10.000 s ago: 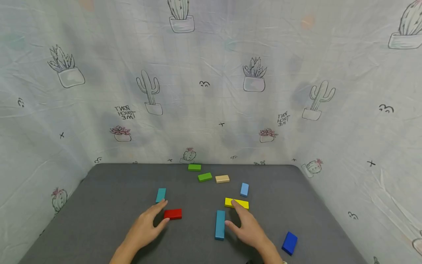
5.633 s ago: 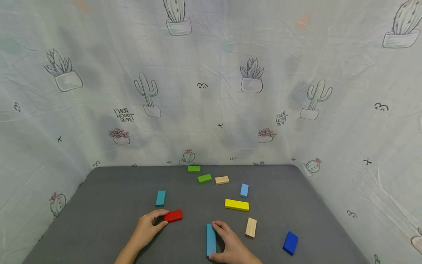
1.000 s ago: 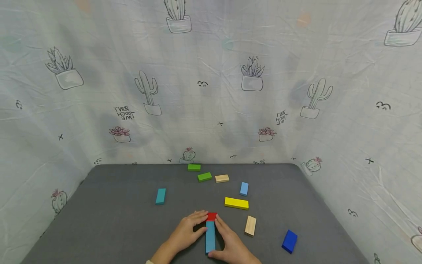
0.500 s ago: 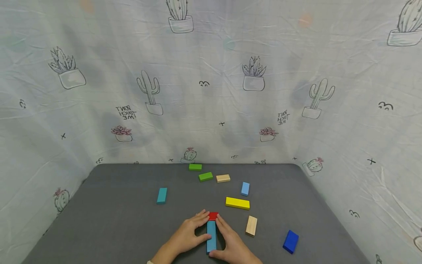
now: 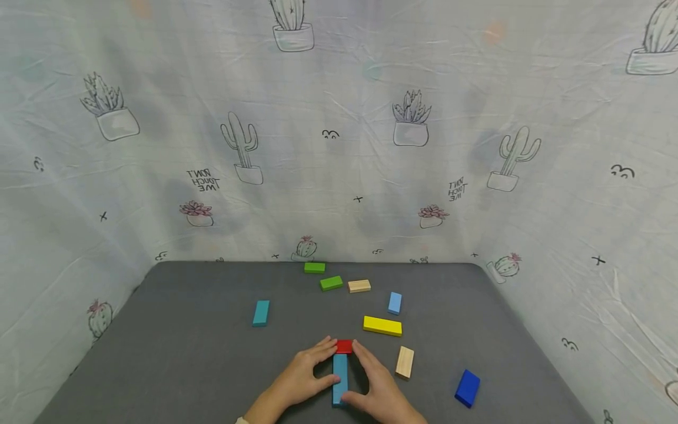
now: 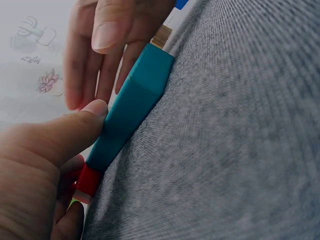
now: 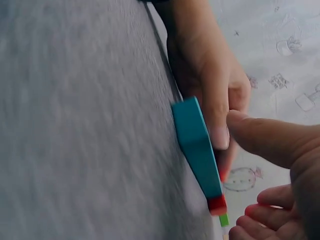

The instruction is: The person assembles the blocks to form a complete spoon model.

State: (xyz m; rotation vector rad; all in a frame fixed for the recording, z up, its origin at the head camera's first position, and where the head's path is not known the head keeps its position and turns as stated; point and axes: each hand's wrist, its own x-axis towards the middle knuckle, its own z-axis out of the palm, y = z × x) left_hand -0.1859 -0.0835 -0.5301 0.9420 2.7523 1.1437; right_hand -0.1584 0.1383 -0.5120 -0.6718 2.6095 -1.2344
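Note:
In the head view, a long teal-blue block (image 5: 340,377) lies lengthwise on the grey table, with a red block (image 5: 344,346) against its far end. My left hand (image 5: 301,377) holds the red block by its left side with the fingers. Its thumb (image 6: 75,131) touches the blue block's left side. My right hand (image 5: 382,388) is spread on the other side, index fingertip right at the red block's right edge. In the head view its thumb overlaps the blue block's near end. Both blocks also show in the right wrist view, the red one (image 7: 217,204) partly hidden in the left wrist view.
A yellow block (image 5: 382,326), a wooden block (image 5: 405,362) and a dark blue block (image 5: 467,388) lie to the right. Farther back are two green blocks (image 5: 331,283), another wooden block (image 5: 359,286) and a light blue one (image 5: 394,303). A teal block (image 5: 261,313) lies left.
Over several seconds my left hand brought the red block to the blue block's far end. In the last half second my right fingers have spread away from the blocks.

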